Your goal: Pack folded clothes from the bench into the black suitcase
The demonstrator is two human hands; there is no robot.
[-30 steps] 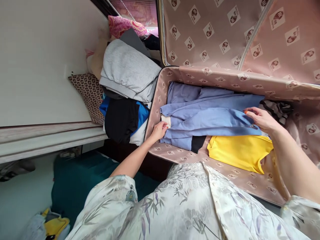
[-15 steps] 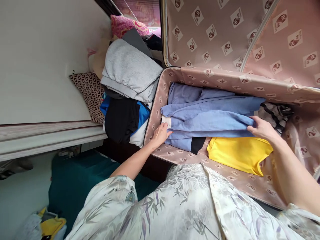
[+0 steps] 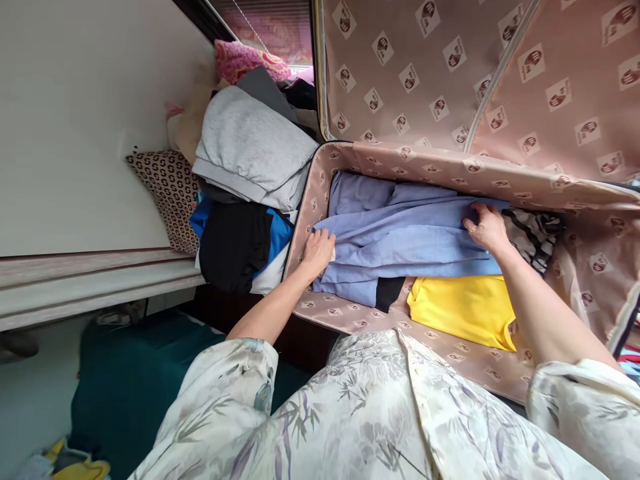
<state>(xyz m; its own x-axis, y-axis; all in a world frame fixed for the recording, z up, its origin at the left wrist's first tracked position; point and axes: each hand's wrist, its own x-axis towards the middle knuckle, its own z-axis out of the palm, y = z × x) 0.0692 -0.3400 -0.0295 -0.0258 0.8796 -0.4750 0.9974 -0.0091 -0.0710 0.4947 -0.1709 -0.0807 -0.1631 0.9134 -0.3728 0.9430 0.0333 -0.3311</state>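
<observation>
No words readable. Suitcase lining (image 3: 400, 23) carries repeated logo patches (image 3: 409, 78), brown emblem on pale tilted square; lettering along patch edges too small to read.

Window (image 3: 302, 67), upper middle: reddish blind (image 3: 283, 33), bead chain (image 3: 251, 27), dark frame (image 3: 199, 16); bright strip of light at blind's lower edge. Left: large pale panel (image 3: 75, 133), wall or door unclear; layered pale ledge (image 3: 100, 290) beneath. Lower left: pale greenish surface (image 3: 43, 393); dark teal cover (image 3: 130, 380). Centre: dark brown surface (image 3: 310, 343), partly hidden.

Matt, creased cloth of the blue garment (image 3: 400, 243); glossy, apparently synthetic suitcase lining (image 3: 425, 73)
</observation>
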